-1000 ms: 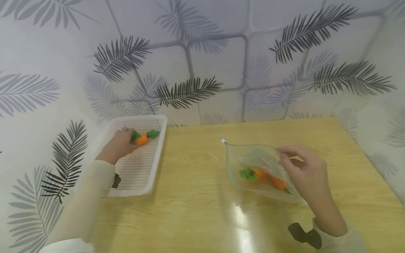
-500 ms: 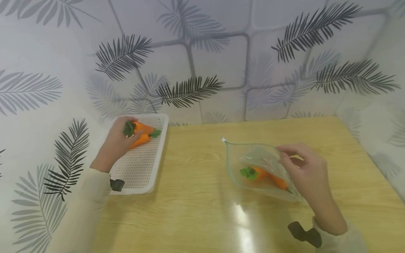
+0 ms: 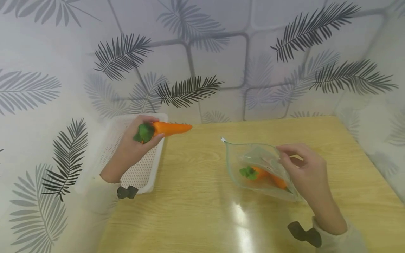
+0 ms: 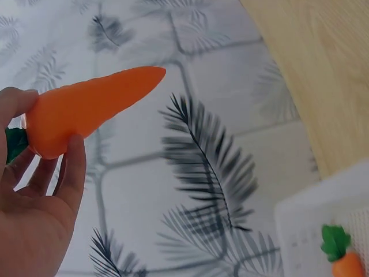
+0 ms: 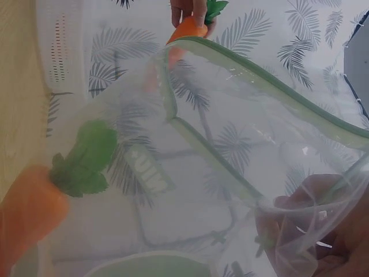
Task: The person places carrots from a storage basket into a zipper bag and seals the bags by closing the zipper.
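My left hand (image 3: 129,151) grips an orange toy carrot (image 3: 172,129) by its thick, green-leaved end, above the white basket (image 3: 154,168). The tip points right, past the basket's rim. In the left wrist view, thumb and fingers wrap the carrot (image 4: 92,104), while another carrot (image 4: 347,265) lies in the basket. My right hand (image 3: 308,172) pinches the edge of a clear zip bag (image 3: 233,165) and keeps its mouth spread. Inside the bag sits at least one carrot (image 3: 260,172) with green leaves. Through the film in the right wrist view, that carrot (image 5: 34,202) looks hazy.
A wood-grain table (image 3: 190,211) carries the basket at its left and the bag right of centre. A white slider (image 3: 223,140) sits at the bag's far corner. Behind rises a wall (image 3: 221,63) covered in leaf-patterned paper.
My left hand has picked a carrot up out of the basket and turned it, tip now to the right. My right hand and the bag have stayed in place.
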Demonstrator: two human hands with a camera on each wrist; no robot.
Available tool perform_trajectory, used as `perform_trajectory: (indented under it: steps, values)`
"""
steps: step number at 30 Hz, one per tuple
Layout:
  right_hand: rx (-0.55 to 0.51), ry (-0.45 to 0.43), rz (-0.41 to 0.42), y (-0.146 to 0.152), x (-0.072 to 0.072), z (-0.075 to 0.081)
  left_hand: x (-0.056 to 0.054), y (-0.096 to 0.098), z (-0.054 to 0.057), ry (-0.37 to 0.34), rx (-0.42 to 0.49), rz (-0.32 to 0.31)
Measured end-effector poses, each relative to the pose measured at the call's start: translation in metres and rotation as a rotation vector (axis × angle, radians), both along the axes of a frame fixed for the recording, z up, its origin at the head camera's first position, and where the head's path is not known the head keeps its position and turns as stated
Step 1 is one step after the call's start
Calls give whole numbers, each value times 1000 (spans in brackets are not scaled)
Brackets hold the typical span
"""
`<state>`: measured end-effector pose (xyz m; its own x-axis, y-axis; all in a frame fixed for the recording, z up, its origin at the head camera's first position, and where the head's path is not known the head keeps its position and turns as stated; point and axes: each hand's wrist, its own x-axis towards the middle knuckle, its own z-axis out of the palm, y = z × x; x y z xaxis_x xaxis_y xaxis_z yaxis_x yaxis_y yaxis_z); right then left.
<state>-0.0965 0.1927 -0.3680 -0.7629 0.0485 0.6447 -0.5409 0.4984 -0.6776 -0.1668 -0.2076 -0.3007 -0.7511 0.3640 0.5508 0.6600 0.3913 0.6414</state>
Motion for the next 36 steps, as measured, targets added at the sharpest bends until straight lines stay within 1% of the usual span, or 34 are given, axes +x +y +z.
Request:
perform_trajectory:
  steps: [5, 7, 11, 15, 16, 19, 23, 24, 36]
  values:
    - [6, -5, 2, 0, 1, 0, 15, 21, 10, 28, 59, -144]
    - [4, -9, 3, -1, 1, 0, 21, 29, 13, 43, 58, -186]
    - [1, -14, 2, -1, 2, 1, 33, 44, 18, 102, 41, -253]
    - [3, -14, 5, -1, 2, 1, 41, 57, 21, 134, 64, -363]
    - [5, -14, 4, -1, 2, 1, 43, 60, 21, 138, 62, -384]
    - [8, -13, -3, -1, 3, 1, 38, 66, 8, 162, 26, -432]
    - [10, -13, -4, -2, 3, 2, 30, 70, -12, 177, -67, -436]
    - [10, -14, -4, -2, 3, 2, 29, 72, -14, 176, -88, -433]
    - [-8, -20, 14, -5, 5, 2, 22, 92, -33, 297, -284, -356]
